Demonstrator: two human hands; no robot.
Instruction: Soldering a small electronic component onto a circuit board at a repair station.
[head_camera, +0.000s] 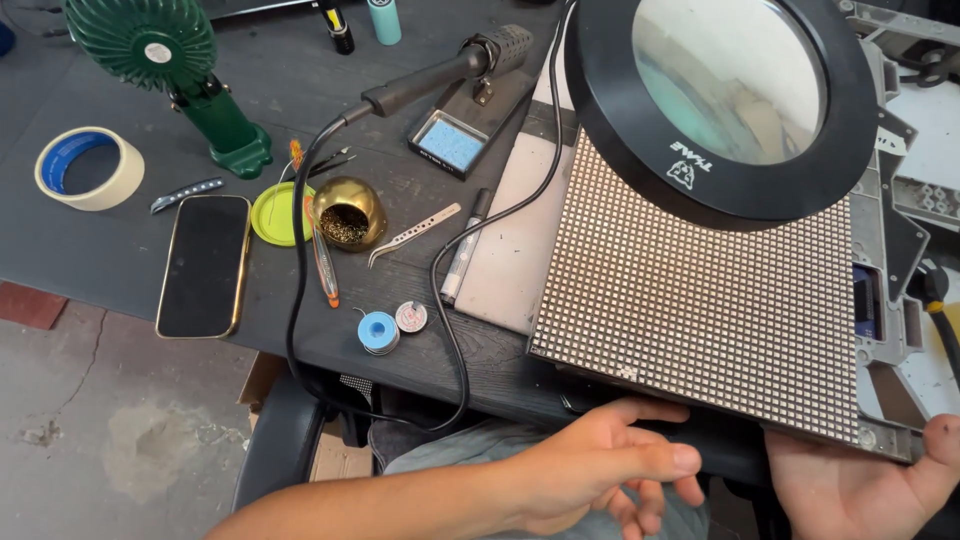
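A big square board (700, 300) covered in tiny dots lies on the dark table (120, 250), and its near edge sticks out over the table's edge. The left hand (590, 465) is just under that near edge, fingers loosely spread and holding nothing, with the fingertips close to the board. The right hand (870, 480) is at the board's near right corner, open, with the thumb up beside the corner; I cannot tell if it grips the board. A round black magnifying glass (725, 95) hangs over the far part of the board. Left of the board are a grey pen (465, 250), tweezers (412, 235), a gold bowl (347, 213), two small spools (392, 327), and a phone (203, 265). A soldering iron (440, 75) rests behind the gold bowl.
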